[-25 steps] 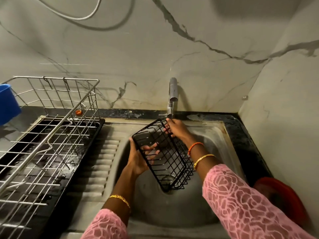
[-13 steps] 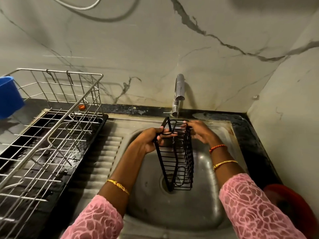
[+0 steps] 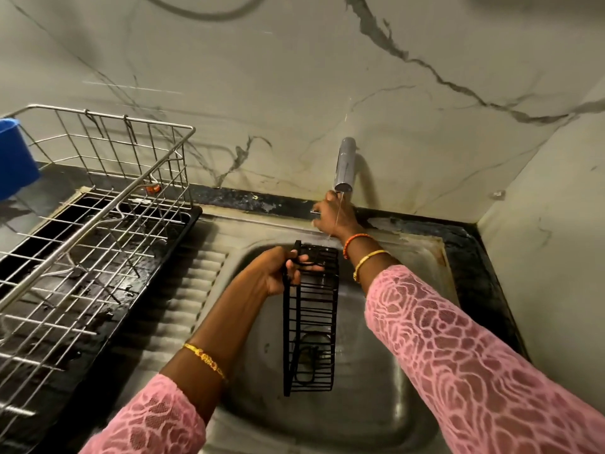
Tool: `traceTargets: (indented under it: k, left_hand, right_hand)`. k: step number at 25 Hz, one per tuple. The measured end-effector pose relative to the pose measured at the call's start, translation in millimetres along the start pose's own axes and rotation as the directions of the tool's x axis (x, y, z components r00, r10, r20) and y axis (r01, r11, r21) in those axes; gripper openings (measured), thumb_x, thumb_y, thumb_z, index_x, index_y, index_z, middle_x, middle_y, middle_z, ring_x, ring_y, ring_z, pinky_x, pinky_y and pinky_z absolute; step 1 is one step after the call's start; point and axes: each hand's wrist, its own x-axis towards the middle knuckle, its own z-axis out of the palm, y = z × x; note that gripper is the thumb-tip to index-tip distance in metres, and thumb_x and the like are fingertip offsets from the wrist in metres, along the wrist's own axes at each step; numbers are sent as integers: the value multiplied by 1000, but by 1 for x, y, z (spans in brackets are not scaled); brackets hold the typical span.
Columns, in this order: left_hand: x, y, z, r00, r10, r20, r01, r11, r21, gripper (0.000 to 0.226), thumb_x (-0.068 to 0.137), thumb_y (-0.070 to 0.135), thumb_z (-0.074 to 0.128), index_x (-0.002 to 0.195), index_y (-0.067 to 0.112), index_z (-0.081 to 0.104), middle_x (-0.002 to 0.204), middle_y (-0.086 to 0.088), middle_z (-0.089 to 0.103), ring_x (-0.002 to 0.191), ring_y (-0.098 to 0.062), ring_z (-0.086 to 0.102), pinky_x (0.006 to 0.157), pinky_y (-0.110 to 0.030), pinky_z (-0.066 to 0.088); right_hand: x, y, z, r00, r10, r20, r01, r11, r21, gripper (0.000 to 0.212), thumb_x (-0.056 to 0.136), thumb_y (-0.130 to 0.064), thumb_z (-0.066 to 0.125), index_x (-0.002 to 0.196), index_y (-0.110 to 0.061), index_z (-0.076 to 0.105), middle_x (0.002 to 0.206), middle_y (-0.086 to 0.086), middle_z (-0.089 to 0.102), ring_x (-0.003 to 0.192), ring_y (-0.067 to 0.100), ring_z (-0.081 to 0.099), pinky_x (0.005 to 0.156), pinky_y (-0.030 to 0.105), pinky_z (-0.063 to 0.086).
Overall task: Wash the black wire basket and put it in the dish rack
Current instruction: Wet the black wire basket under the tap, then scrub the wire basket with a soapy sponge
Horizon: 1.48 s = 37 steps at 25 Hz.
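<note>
The black wire basket [image 3: 311, 319] hangs on edge over the steel sink [image 3: 402, 381]. My left hand [image 3: 278, 273] grips its upper left rim. My right hand [image 3: 334, 214] has left the basket and reaches behind the tap [image 3: 344, 165] at the sink's back edge, fingers curled round the tap's small lever. A thin stream of water falls from the spout past that hand. The steel wire dish rack [image 3: 98, 224] stands on a black drip tray at the left.
A blue plastic container [image 3: 14, 158] sits at the far left behind the rack. The ribbed steel drainboard [image 3: 183, 309] lies between rack and sink. Marble walls close in behind and on the right.
My right hand has let go of the basket and moved up to the tap lever. The basket has turned on edge and is now held by my left hand alone.
</note>
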Motion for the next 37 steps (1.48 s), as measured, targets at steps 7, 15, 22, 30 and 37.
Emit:
traceTargets:
  k: [7, 15, 22, 30, 37]
  left_hand:
    - [1, -3, 1, 999, -31, 5, 32, 998, -59, 39, 104, 16, 27, 76, 3, 51, 71, -24, 69, 19, -4, 31, 29, -10, 32]
    - [4, -3, 7, 1000, -17, 6, 18, 999, -50, 40, 103, 16, 23, 73, 5, 47, 73, -22, 71, 18, -4, 25, 29, -9, 23]
    - [-20, -21, 8, 1000, -12, -10, 13, 996, 86, 41, 103, 22, 23, 67, 16, 43, 67, -13, 72, 29, -4, 37, 38, -15, 37]
    - [-55, -36, 23, 996, 74, 43, -79, 989, 123, 51, 101, 26, 32, 60, 10, 57, 70, -14, 70, 64, -21, 69, 63, -32, 56]
    - [-46, -52, 39, 994, 112, 7, -110, 962, 250, 34, 102, 9, 19, 84, 10, 48, 56, -12, 68, 49, -23, 68, 61, -32, 51]
  right_hand:
    - [-7, 8, -2, 955, 258, -147, -93, 729, 679, 19, 88, -16, 62, 95, 1, 66, 89, 9, 63, 84, 20, 58, 72, 18, 45]
    - [-30, 13, -13, 884, 448, 134, -308, 341, 888, 17, 90, -15, 58, 107, -13, 57, 87, 4, 57, 65, 9, 50, 54, 23, 44]
    - [-168, 17, 8, 701, 450, 553, -686, 216, 695, 91, 61, -84, 52, 134, -30, 44, 129, 1, 47, 116, 27, 48, 85, 40, 46]
    - [-222, -19, 3, 815, 198, 545, -562, 43, 826, 90, 55, -84, 54, 133, -42, 41, 135, 8, 45, 122, 32, 44, 95, 57, 40]
    - [-275, -8, -38, 785, 610, 107, -433, 418, 798, 36, 88, -31, 60, 106, 1, 64, 101, 17, 65, 89, 21, 57, 70, 26, 42]
